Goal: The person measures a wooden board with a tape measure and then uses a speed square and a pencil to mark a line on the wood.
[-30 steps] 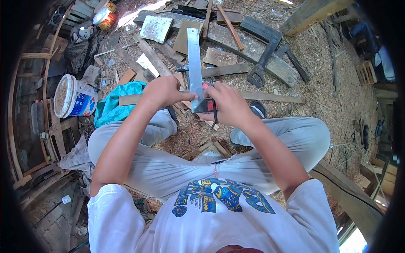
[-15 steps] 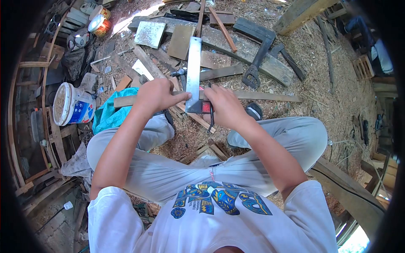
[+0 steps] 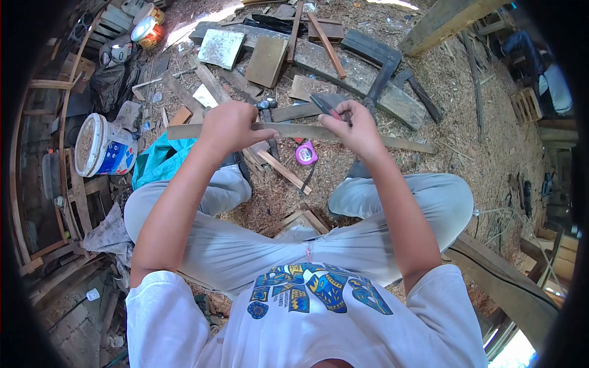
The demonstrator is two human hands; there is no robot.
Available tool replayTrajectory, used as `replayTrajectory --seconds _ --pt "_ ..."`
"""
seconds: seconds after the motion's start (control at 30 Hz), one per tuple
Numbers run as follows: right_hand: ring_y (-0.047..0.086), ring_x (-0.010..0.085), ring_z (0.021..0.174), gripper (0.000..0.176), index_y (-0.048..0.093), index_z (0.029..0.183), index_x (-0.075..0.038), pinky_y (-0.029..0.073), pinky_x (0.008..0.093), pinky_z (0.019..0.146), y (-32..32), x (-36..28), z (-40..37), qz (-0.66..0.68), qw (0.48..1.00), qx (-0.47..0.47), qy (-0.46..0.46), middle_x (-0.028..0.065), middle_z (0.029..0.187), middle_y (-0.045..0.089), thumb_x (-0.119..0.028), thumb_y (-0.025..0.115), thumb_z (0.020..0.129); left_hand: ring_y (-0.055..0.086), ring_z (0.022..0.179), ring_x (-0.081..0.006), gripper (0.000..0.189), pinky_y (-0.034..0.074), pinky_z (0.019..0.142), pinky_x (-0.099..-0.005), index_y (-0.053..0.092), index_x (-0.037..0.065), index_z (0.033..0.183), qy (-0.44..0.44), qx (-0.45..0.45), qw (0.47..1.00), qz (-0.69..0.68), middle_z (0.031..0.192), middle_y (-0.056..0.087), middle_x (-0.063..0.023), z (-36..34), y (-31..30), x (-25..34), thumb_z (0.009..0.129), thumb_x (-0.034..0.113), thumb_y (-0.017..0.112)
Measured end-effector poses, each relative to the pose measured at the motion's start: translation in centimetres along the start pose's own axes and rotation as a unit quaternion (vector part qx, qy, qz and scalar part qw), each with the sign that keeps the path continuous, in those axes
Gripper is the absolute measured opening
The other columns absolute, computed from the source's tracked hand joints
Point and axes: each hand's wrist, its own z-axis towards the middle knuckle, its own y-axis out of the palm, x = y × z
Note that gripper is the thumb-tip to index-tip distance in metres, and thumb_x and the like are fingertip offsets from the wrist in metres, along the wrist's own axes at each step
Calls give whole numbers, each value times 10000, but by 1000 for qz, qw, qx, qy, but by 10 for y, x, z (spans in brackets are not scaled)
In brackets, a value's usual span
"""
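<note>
My left hand [image 3: 228, 130] is closed around a long thin wooden strip [image 3: 288, 130], its thumb lying along the strip. The strip runs roughly level across in front of me, above my shins. My right hand [image 3: 357, 127] grips a try square [image 3: 329, 105] with a red part at the fingers. The square is tilted, its blade pointing up and left, seen dark and foreshortened. The right wrist is close to the strip; whether it touches cannot be told. Below, between my feet, lies a pink tape measure [image 3: 305, 153] with a black strap.
A hammer [image 3: 265, 105], a handsaw [image 3: 375, 80] and several wood offcuts lie on the shaving-covered ground ahead. A thick plank [image 3: 392, 101] crosses behind them. At left stand a white bucket [image 3: 92, 144] and a teal sack [image 3: 156, 161]. A wooden post [image 3: 445, 27] rises at upper right.
The try square has come off the strip and moved up and right in my right hand, turning its blade. The pink tape measure is now uncovered. My left hand stays on the strip.
</note>
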Motion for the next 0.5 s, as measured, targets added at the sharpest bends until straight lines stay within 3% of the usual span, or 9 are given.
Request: replayTrajectory --seconds 0.1,0.3,0.4,0.5 --pt "586 85 755 398 643 944 -38 473 268 668 3 -1 -3 43 998 19 37 3 845 654 -345 889 881 750 816 -372 598 600 698 -497 758 72 823 0 18 1000 12 797 742 -136 -1 1 2 757 661 842" --pt "547 78 754 446 674 977 -8 460 259 685 21 2 1 -36 998 52 9 -3 836 642 -420 842 944 741 799 -355 508 598 678 -504 713 84 921 57 122 991 9 889 706 -100 -7 1 6 768 541 876" --pt "603 146 647 515 669 1015 5 515 322 643 27 7 3 -57 989 122 -66 59 736 639 -487 809 949 737 797 -355 492 598 680 -507 692 88 932 65 128 990 7 916 687 -92 -6 -4 9 777 517 876" --pt "570 129 653 396 658 1039 -7 491 324 629 21 -2 1 -11 981 136 -135 37 726 618 -389 762 1012 738 810 -358 489 600 687 -502 703 82 940 69 128 989 17 912 700 -98 -9 -11 10 785 516 868"
